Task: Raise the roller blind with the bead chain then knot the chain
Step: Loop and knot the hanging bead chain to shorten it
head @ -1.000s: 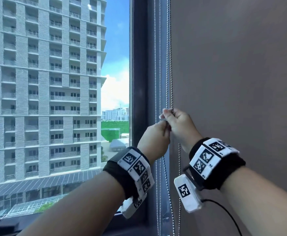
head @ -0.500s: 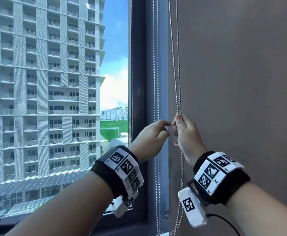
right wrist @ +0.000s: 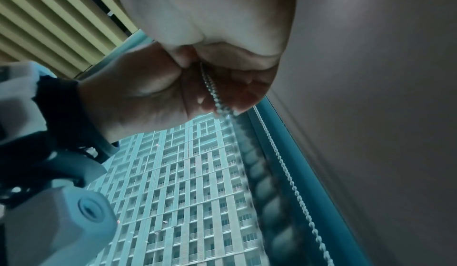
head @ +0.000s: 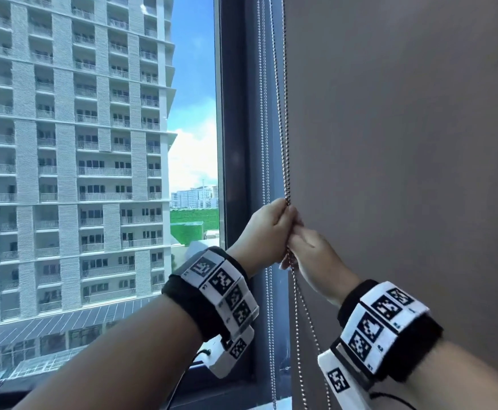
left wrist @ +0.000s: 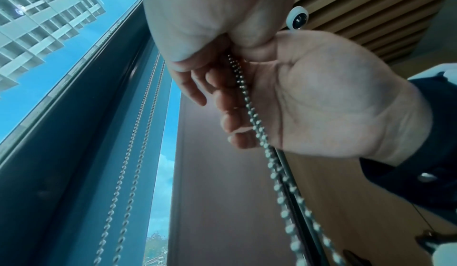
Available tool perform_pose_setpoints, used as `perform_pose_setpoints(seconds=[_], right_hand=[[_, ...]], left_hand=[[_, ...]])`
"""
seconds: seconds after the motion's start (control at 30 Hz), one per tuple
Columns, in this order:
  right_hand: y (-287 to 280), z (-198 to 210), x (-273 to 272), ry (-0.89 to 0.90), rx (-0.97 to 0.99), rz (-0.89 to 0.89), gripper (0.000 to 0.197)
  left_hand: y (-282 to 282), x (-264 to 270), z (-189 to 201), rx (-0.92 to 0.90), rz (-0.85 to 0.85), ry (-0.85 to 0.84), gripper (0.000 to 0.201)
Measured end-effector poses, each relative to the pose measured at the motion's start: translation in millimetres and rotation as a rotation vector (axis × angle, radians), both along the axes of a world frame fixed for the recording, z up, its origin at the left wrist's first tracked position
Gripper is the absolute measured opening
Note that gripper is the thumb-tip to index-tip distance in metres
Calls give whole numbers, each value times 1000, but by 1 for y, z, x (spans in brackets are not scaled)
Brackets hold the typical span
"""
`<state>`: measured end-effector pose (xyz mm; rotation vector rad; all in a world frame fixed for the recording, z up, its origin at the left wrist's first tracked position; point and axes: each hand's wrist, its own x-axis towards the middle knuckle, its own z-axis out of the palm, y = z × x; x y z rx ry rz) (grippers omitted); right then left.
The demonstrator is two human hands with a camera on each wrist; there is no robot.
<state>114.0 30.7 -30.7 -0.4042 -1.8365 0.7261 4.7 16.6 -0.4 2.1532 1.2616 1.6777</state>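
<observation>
The grey-brown roller blind fills the right half of the head view. Along its left edge hangs the doubled bead chain. My left hand grips the chain from the left, fist closed round it. Directly below and touching it, my right hand holds the same chain, which trails down past the wrist. In the left wrist view the chain runs out of my left hand and through the curled fingers of my right hand. The right wrist view shows the chain in my left hand.
A second pair of bead chains hangs just left, against the dark window frame. Beyond the glass stands a tall apartment block. The sill runs along the bottom edge. A slatted ceiling shows overhead.
Half a second ago my left hand was open beside the chain and my right held it higher. Now my left hand grips the chain above my right, which has come down.
</observation>
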Motion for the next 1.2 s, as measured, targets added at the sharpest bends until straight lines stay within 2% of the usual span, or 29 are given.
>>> perform_pose_setpoints(seconds=[0.17, 0.23, 0.33, 0.4, 0.5, 0.57, 0.63, 0.77, 0.87, 0.93, 1.03, 1.13, 1.2], right_hand=[[-4, 2, 12, -168, 332, -500, 34], [-6, 4, 14, -121, 408, -640, 33], [-7, 12, 20, 34, 522, -657, 21], [-8, 21, 22, 17, 693, -618, 8], [-10, 36, 21, -258, 923, -679, 48], [-5, 45, 20, -441, 1015, -734, 57], [0, 49, 19, -564, 1083, -785, 56], [6, 52, 17, -712, 1255, -823, 48], [9, 55, 18, -844, 1370, -827, 31], [5, 57, 20, -939, 1323, -771, 19], [-2, 60, 24, -1103, 1162, -745, 30], [-5, 69, 29, -1007, 1026, -722, 37], [-5, 75, 35, -843, 826, -604, 38]], left_hand=[[-8, 6, -5, 128, -9, -45, 26], [-9, 7, -7, 131, -20, -90, 26], [-12, 7, -14, 40, -73, -135, 28], [-13, 6, -21, -17, -61, -95, 28], [-10, 3, -31, -79, -46, -22, 25], [-10, 1, -32, -97, -54, 7, 31], [-11, -1, -31, -75, -21, 78, 34], [-17, -3, -25, -70, 37, 216, 21], [-18, -7, -25, -96, 45, 284, 28], [-18, -11, -27, -136, 23, 302, 19], [-18, -19, -30, -195, -68, 164, 17], [-21, -25, -25, -175, -133, 56, 22], [-24, -27, -17, -149, -149, 20, 30]])
